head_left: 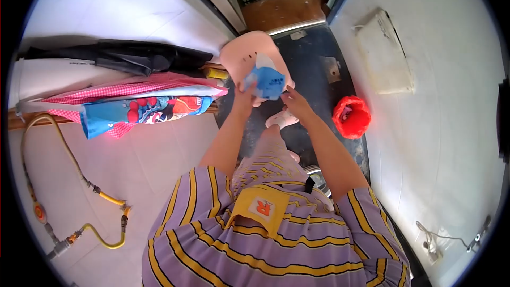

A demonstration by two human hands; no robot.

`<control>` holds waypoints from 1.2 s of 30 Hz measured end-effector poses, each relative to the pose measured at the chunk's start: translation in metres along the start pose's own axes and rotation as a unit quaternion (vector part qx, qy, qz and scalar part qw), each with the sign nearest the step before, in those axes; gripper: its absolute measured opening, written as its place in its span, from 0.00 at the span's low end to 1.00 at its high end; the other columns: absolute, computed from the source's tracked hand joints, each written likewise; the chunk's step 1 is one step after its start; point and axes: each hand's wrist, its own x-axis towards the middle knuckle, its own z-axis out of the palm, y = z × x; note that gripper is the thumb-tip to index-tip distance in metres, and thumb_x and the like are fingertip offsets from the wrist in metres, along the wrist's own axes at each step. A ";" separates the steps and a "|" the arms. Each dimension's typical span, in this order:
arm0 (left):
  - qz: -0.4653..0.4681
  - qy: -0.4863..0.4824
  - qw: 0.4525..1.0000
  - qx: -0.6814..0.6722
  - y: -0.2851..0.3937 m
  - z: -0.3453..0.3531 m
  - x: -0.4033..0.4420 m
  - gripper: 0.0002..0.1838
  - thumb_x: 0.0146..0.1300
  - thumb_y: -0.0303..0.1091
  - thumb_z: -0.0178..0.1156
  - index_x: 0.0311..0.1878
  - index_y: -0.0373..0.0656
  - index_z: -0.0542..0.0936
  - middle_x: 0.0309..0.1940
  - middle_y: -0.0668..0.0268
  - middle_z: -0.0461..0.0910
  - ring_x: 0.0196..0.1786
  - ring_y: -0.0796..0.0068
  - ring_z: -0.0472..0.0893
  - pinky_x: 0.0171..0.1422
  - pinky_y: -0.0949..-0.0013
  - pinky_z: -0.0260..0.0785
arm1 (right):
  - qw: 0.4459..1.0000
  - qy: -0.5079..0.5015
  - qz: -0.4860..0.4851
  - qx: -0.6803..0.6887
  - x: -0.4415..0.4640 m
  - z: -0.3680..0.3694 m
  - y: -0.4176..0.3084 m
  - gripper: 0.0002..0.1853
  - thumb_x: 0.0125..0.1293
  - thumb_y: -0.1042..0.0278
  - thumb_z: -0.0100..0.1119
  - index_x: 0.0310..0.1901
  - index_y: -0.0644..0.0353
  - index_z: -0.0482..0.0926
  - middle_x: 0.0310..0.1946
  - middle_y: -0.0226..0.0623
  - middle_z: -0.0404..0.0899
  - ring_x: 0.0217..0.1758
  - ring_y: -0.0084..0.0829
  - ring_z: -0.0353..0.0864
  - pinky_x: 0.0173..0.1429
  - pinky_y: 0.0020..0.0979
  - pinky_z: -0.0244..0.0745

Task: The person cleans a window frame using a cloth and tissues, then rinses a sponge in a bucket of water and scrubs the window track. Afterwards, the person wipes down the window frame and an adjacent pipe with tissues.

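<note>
In the head view, a blue and white plastic bag [270, 81] with dark print spans the space between my hands. It hangs in front of a pink plastic chair [237, 52] with small slots in its back. My left hand [245, 97] is closed on the bag's left edge, its fingers partly blurred. My right hand [295, 102] pinches at the bag's lower right edge. What the bag holds, if anything, cannot be made out.
A red bag-like container [351, 117] stands on the dark floor [308, 56] at right. Aprons or cloths [154, 110] hang at left beside black material [138, 57]. A yellow gas hose [66, 151] runs along the left wall. A doorway lies ahead.
</note>
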 end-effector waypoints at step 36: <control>-0.186 -0.571 0.291 0.745 -0.458 0.210 -0.302 0.24 0.81 0.62 0.52 0.50 0.52 0.83 0.28 0.76 0.72 0.26 0.83 0.70 0.28 0.71 0.63 | 0.574 0.802 0.123 0.112 -0.274 -0.065 0.387 0.27 0.77 0.54 0.57 0.74 0.52 0.74 0.69 0.53 0.77 0.75 0.54 0.73 0.80 0.53 0.63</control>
